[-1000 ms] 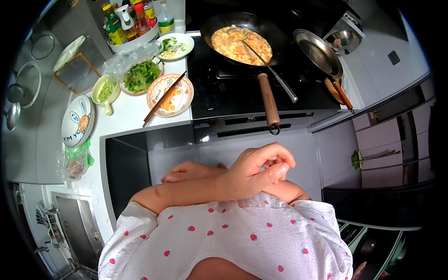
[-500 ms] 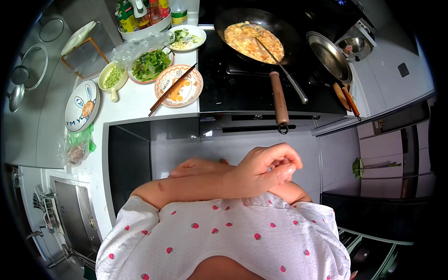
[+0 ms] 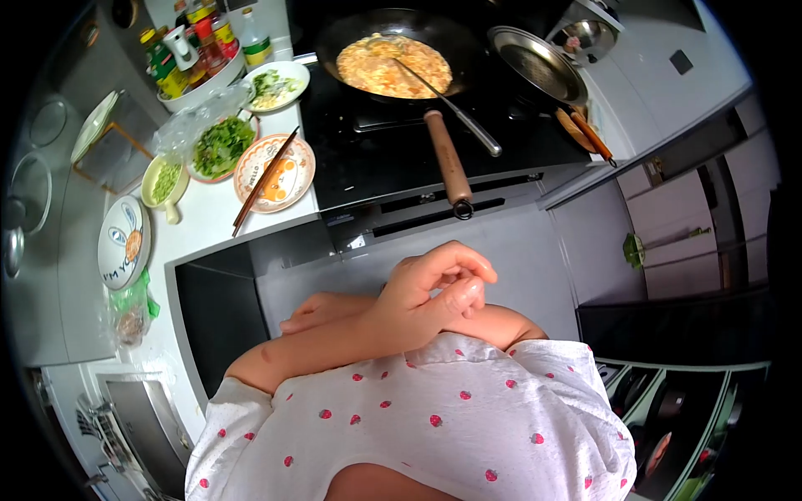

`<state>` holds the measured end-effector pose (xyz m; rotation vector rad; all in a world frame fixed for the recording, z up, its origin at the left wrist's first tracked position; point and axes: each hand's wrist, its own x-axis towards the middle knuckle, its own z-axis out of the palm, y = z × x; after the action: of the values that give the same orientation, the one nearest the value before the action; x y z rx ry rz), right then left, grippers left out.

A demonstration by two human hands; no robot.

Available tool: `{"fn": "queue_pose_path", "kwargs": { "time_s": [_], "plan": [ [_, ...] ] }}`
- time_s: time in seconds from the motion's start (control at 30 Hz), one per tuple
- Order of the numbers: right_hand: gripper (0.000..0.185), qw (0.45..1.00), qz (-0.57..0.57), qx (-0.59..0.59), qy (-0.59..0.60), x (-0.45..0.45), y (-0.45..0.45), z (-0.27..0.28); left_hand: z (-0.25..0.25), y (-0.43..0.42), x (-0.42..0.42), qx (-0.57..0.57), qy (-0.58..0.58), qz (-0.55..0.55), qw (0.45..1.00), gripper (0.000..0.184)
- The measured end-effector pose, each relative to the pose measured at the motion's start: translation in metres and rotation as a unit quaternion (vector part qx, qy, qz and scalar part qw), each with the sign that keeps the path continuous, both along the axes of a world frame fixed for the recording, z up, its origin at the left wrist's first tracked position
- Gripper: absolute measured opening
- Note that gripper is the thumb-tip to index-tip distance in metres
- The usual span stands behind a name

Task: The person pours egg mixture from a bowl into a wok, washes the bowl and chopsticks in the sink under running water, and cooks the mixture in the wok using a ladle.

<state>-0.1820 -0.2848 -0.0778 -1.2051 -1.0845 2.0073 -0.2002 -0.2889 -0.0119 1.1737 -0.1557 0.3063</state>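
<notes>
In the head view, the left hand (image 3: 436, 288) is curled into a loose, narrow grip, its thumb close to the bent fingers. The right hand (image 3: 313, 311) lies partly behind the left forearm, so how far its fingers are closed cannot be told. The forearms are crossed in front of the person's strawberry-print shirt (image 3: 380, 434), the left one in front.

Beyond the hands, and apart from them, a dark wok (image 3: 468, 60) sits on the black cooktop (image 3: 330, 150). Its wooden handle (image 3: 448, 159) points back toward the person, the tip over the front edge and near the left hand. The wok holds a yellow-orange food mixture (image 3: 372, 71). A metal utensil (image 3: 451, 108) stands with its head in the food; its shaft crosses the wok's rim, and its end is to the right of the wooden handle.

To the right of the wok is a shallow steel pan (image 3: 539, 63), with a metal bowl (image 3: 597, 48) behind it.

On the white counter (image 3: 213, 227) at left, brown chopsticks (image 3: 266, 181) lie slantwise across a patterned dish (image 3: 294, 177) lettered HELLO. Leafy greens (image 3: 221, 150) fill a plate just beside it. A small green bowl (image 3: 174, 202) of chopped green pieces stands farther left, and a white plate (image 3: 300, 77) with chopped greens lies nearer the wok.
</notes>
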Motion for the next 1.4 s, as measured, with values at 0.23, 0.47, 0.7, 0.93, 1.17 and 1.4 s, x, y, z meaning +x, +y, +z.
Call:
{"fn": "queue_pose_path", "kwargs": {
  "time_s": [0.23, 0.47, 0.7, 0.93, 1.17, 1.4],
  "plan": [
    [0.043, 0.999, -0.023, 0.014, 0.031, 0.001, -0.001, -0.007, -0.002, 0.001, 0.000, -0.002, -0.007, -0.005, 1.000, 0.015],
    [0.042, 0.999, -0.030, 0.018, 0.034, -0.002, 0.005, -0.013, -0.004, 0.004, -0.002, -0.005, -0.017, -0.011, 1.000, 0.015],
    [0.033, 0.997, 0.000, 0.042, -0.062, -0.005, 0.012, -0.031, -0.003, 0.007, -0.002, -0.004, -0.021, 0.007, 1.000, 0.017],
    [0.031, 0.997, -0.005, 0.069, -0.016, -0.005, 0.003, -0.035, -0.004, 0.004, -0.001, -0.015, -0.038, 0.003, 0.999, 0.017],
    [0.029, 0.994, -0.010, 0.109, 0.001, -0.005, 0.002, -0.045, -0.002, 0.006, 0.000, 0.001, -0.041, 0.014, 0.999, 0.016],
    [0.028, 0.995, 0.021, 0.045, 0.086, -0.001, 0.008, -0.044, -0.001, 0.005, -0.001, 0.007, -0.033, 0.016, 0.999, 0.016]
  ]
}}
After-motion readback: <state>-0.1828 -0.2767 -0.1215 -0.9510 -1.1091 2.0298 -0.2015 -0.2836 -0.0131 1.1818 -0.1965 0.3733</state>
